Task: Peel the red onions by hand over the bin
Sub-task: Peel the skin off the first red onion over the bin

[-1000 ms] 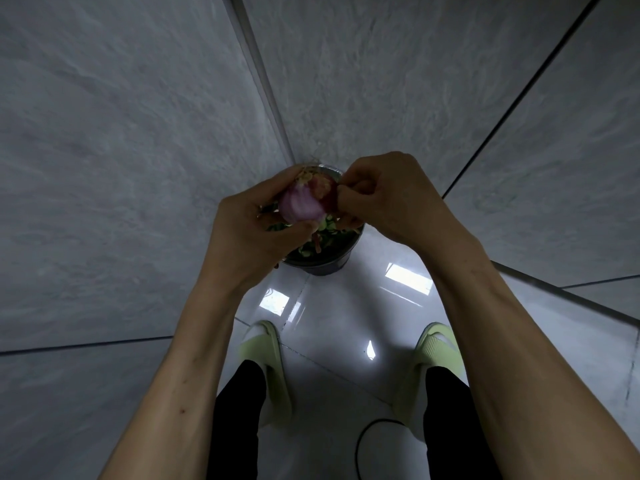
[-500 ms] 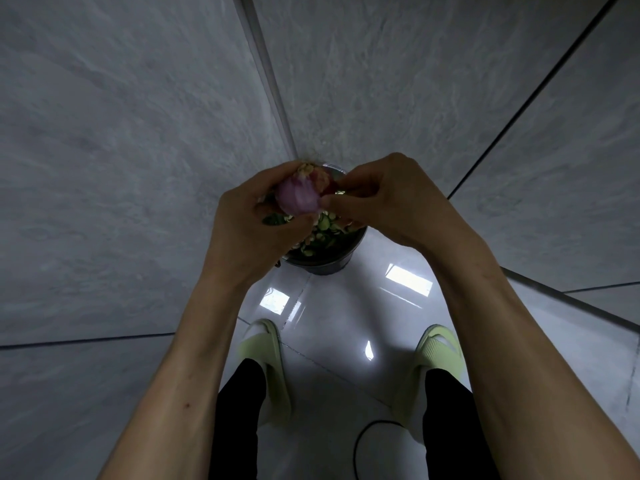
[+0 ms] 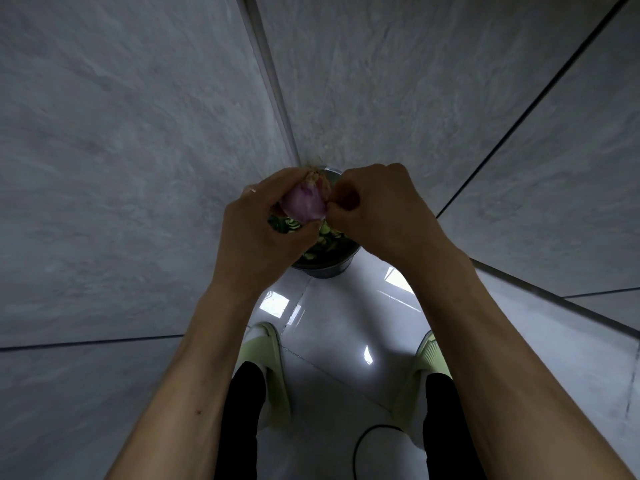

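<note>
A small red onion (image 3: 304, 201), pale purple with a dry rooty tip pointing up, is gripped by my left hand (image 3: 258, 230) between thumb and fingers. My right hand (image 3: 375, 206) has its fingers curled and pinches at the onion's right side, where the skin edge sits. Both hands hover directly over a round dark bin (image 3: 330, 268) on the floor in the corner; green vegetable scraps (image 3: 320, 242) lie inside it. Most of the bin's mouth is hidden behind my hands.
Grey tiled walls meet in a corner just behind the bin. The glossy white floor (image 3: 332, 327) reflects lights. My feet in pale green slippers (image 3: 266, 355) stand either side, and a thin black cable (image 3: 360, 445) loops on the floor near the bottom edge.
The onion has been turned in my left hand, showing more pale purple flesh. My right hand shifted slightly along its right side; both hands stay over the bin.
</note>
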Demonstrator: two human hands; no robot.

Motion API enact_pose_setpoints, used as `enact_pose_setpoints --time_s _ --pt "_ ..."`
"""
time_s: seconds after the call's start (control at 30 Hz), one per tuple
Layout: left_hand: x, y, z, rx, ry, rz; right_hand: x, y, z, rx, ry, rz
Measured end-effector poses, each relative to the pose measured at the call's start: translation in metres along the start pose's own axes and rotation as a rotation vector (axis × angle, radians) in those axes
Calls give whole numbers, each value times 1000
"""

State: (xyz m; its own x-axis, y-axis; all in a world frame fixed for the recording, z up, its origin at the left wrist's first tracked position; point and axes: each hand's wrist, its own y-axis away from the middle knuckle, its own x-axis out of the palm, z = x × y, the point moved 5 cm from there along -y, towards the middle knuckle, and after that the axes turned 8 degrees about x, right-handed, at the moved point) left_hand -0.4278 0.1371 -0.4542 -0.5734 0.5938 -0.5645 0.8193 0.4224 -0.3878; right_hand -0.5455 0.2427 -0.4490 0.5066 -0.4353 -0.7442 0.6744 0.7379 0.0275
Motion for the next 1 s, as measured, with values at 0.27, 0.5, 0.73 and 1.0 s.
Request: enact_pose_setpoints --time_s 0.27,0.5,0.73,1.0 --pt "-1 -2 -3 -50 83 -8 -6 -2 2 19 -57 -68" --pt "-3 -1 8 -186 241 -69 -14 -3 -7 197 -371 -63" --pt "-5 -1 16 -199 268 -116 -10 -2 -5 144 -544 -2" --pt "-5 -4 9 -166 171 -96 -2 -11 -10 157 -473 -22"
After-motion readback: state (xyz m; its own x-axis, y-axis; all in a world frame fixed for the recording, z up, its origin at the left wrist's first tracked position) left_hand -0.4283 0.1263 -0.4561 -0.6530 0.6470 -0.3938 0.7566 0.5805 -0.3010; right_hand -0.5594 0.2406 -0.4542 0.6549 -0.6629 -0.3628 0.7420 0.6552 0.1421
